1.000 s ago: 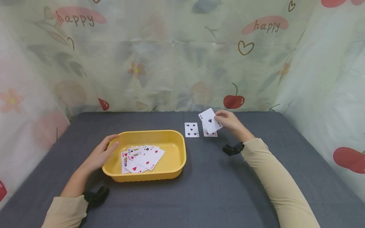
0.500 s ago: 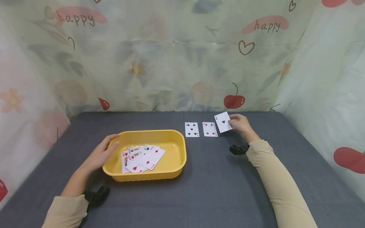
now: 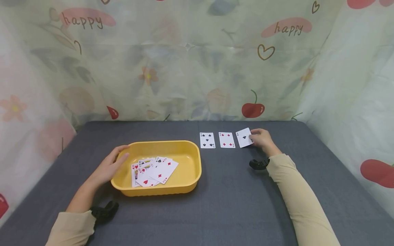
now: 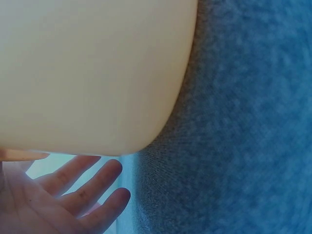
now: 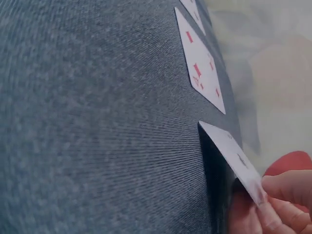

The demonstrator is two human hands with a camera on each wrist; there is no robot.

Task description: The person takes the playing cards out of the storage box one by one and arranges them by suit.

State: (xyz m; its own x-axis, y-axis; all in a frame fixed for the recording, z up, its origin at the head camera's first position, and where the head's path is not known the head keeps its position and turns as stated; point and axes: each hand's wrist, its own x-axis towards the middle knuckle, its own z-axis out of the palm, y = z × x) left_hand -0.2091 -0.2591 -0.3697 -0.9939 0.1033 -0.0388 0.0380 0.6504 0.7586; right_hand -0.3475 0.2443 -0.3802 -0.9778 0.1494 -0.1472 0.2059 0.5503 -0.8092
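My right hand pinches an ace of clubs by its right edge at the back of the table. In the right wrist view the ace slants, its left end low at the cloth and its held end raised. To its left lie a four of diamonds and a five of spades, face up in a row. My left hand rests at the left rim of a yellow tray, thumb over the rim. Its fingers are extended and spread outside the wall in the left wrist view.
Several overlapping face-up cards lie in the tray's left half, a two of diamonds on top. A dark grey cloth covers the table. Patterned curtains stand behind it and at both sides.
My right hand has carried the ace of clubs rightward from over the four of diamonds, then lowered it toward the table beside that card. The left hand and tray have stayed put.
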